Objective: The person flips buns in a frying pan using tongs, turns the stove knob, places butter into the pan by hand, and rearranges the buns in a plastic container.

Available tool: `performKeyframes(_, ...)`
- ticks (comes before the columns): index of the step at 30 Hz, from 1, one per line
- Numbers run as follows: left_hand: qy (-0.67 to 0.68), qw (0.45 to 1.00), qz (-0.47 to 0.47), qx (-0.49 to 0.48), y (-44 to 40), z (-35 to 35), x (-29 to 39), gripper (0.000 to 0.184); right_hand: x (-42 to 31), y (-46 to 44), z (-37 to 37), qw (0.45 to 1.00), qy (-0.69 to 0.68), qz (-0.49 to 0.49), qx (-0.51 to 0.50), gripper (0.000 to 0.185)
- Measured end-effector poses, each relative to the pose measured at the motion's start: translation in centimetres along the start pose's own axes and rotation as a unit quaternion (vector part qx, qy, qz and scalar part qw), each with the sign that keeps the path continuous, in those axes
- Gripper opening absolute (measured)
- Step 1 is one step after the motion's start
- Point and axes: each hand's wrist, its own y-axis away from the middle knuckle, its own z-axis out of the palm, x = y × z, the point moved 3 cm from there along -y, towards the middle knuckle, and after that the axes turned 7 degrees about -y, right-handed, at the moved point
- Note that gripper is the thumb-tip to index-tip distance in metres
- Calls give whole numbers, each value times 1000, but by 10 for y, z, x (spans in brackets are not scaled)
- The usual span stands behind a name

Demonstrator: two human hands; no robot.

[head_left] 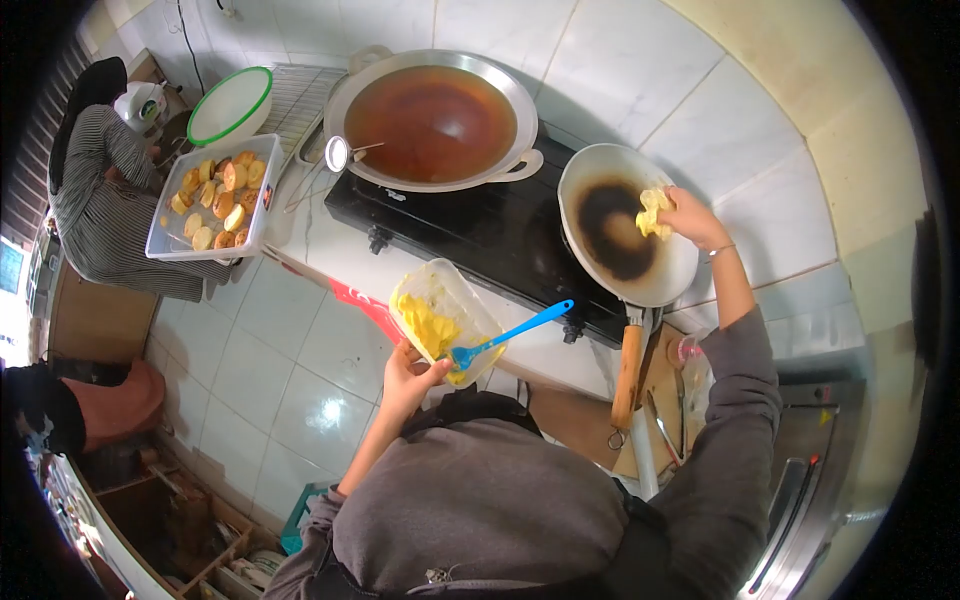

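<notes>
Pinching a yellow wad [654, 212], my right hand [692, 219] held it over the frying pan [618, 240]; my left hand [408, 381] gripped the tub [477, 320]. Yellow spread [428, 325] was left inside, so I judged the work only partway done.

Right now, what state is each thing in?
Left hand: gripping the tub.
Right hand: holding a crumpled yellow piece over the frying pan.
Tub: uncovered, yellow stuff inside.
Blue utensil: head in the tub, handle out.
Frying pan: on the stove, darkened inside.
Stove: lit or not, cannot tell.
Wok: uncovered, holding brownish liquid.
Thermometer: at the wok's rim.
Plastic box: uncovered, holding browned pieces.
Green-rimmed bowl: uncovered.
</notes>
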Motion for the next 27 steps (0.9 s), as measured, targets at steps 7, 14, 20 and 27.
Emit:
performKeyframes(7,5,1000,8,-4,-4,2,2,53,8,-13,1,997,-2,-29,74,45)
performKeyframes(14,5,1000,-4,12,0,-1,-3,54,-15,2,-3,996,-51,21,72,45)
performKeyframes(20,5,1000,5,3,1,-3,-1,56,-6,5,-9,992,-67,3,105,42)
performKeyframes(27,1,1000,1,-28,3,-9,1,55,-116,69,12,944,-330,-4,-25,36)
